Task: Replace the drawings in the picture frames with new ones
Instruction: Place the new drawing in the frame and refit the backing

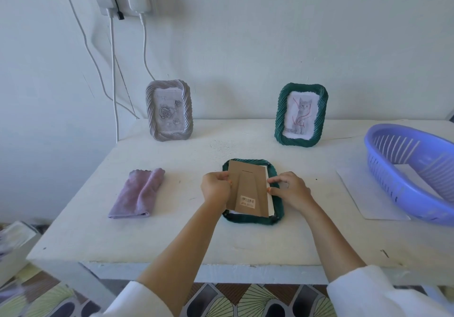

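A dark green picture frame (278, 214) lies face down in the middle of the white table (172, 233). On its back sits a brown cardboard backing board (248, 189) with a barcode sticker, slightly askew, with white paper showing along its right edge. My left hand (215, 187) grips the board's left edge. My right hand (290, 189) pinches the board's right edge and rests on the frame. A grey frame (169, 110) with a rose drawing and a green frame (302, 115) with a cat drawing stand upright at the back.
A folded purple cloth (138, 193) lies left of the frame. A purple plastic basket (412, 169) sits at the right on a white sheet of paper (368, 198). Cables (113, 71) hang from a wall socket at the back left.
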